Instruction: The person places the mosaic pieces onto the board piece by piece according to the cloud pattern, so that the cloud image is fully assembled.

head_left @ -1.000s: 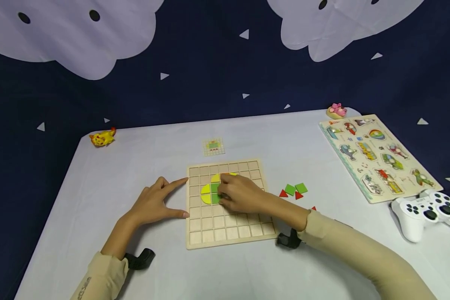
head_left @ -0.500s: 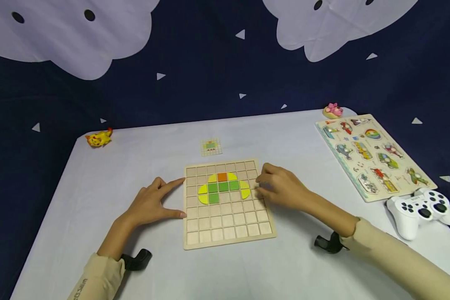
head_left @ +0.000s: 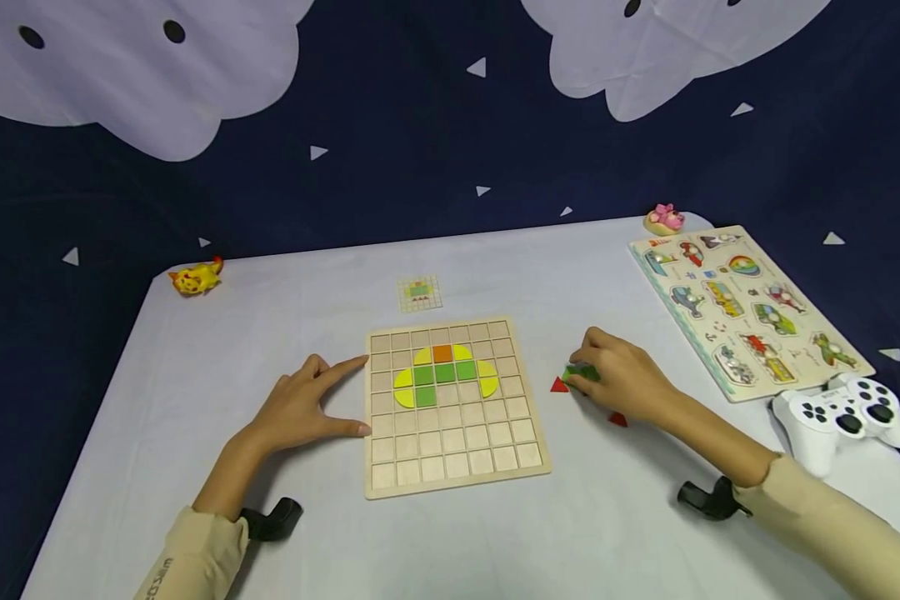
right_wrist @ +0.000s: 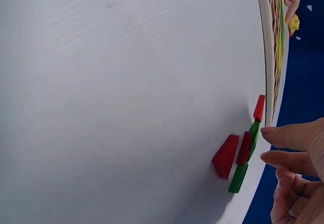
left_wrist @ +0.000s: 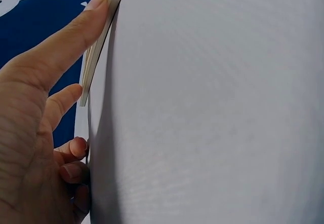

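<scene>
A wooden grid board [head_left: 450, 442] holds yellow quarter-circles [head_left: 404, 379], an orange square [head_left: 442, 354] and several green squares [head_left: 425, 396]. At its left edge, my left hand [head_left: 300, 408] touches the frame with straight index finger and thumb. My right hand [head_left: 626, 375] is over loose pieces right of the board. In the right wrist view its thumb and index fingertips are apart, beside a loose green square [right_wrist: 254, 138], with nothing visibly pinched. A second green square [right_wrist: 238, 178] and red triangles [right_wrist: 226, 157] lie close by, partly hidden by the hand in the head view.
A small pattern card [head_left: 420, 294] lies behind the board. To the right are a picture puzzle board [head_left: 735, 333] and a white game controller [head_left: 840, 425]. A yellow figurine [head_left: 197, 277] and a pink one [head_left: 665, 219] stand near the back corners.
My right hand has left the board and moved right to the loose pieces, uncovering green squares and yellow quarter-circles in the grid. The left hand keeps its place at the board's edge.
</scene>
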Demonstrator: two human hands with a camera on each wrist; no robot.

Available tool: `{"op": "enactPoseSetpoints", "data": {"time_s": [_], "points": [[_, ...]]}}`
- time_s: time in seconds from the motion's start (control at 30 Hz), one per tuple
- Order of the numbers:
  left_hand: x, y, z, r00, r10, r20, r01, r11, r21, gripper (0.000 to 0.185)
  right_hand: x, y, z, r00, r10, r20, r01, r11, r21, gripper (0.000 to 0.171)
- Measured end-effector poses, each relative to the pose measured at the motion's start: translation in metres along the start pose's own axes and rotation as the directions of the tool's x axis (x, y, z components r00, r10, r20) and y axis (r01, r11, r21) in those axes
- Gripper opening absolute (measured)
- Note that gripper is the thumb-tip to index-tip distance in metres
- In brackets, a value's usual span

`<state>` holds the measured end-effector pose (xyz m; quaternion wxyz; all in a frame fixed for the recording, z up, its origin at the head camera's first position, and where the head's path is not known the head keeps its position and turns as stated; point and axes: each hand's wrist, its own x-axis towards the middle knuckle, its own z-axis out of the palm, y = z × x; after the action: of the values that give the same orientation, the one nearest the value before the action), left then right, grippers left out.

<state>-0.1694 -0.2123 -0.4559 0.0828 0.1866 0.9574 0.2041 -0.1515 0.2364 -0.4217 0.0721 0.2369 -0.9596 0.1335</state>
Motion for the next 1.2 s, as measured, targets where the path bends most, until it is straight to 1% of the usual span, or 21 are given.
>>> {"op": "enactPoseSetpoints", "data": {"time_s": [0.1, 0.23, 0.53, 0.67, 0.8, 0.97, 1.1, 1.2], "points": [[0.000, 0.000, 0.000, 1.000, 0.001, 0.001, -0.001, 1.000, 0.001, 0.102, -0.003, 0.002, 0.000, 0.999, 0.029, 0.027, -0.029, 1.000, 0.003, 0.022], [0.000, 0.000, -0.001, 1.000, 0.000, 0.002, 0.000, 1.000, -0.002, 0.102, -0.004, 0.003, 0.001, 0.998, 0.045, 0.051, -0.046, 0.999, 0.016, 0.022], [0.000, 0.002, -0.002, 1.000, -0.004, 0.009, 0.004, 1.000, -0.011, 0.102, -0.001, 0.003, 0.000, 0.994, 0.079, 0.069, -0.083, 0.995, 0.056, 0.022], [-0.001, 0.003, -0.003, 1.000, 0.002, 0.007, -0.002, 1.000, -0.012, 0.101, 0.004, 0.001, -0.002, 0.996, 0.080, 0.050, -0.083, 0.995, 0.050, 0.022], [0.000, 0.002, -0.003, 1.000, 0.003, 0.003, -0.003, 1.000, -0.009, 0.101, 0.013, -0.006, -0.002, 0.999, 0.043, 0.021, -0.044, 0.997, 0.061, 0.023], [0.000, 0.002, -0.003, 1.000, 0.003, 0.002, -0.003, 1.000, -0.011, 0.102, 0.026, -0.024, 0.005, 0.999, -0.036, 0.023, 0.034, 0.997, 0.073, 0.023], [0.000, 0.002, -0.002, 1.000, 0.004, 0.004, -0.004, 1.000, -0.013, 0.102, 0.037, -0.042, 0.012, 0.994, -0.106, 0.024, 0.103, 0.991, 0.084, 0.022], [0.000, 0.002, -0.002, 1.000, 0.001, 0.006, -0.001, 1.000, -0.012, 0.101, 0.046, -0.056, 0.016, 0.986, -0.166, 0.014, 0.164, 0.981, 0.099, 0.020]]}}
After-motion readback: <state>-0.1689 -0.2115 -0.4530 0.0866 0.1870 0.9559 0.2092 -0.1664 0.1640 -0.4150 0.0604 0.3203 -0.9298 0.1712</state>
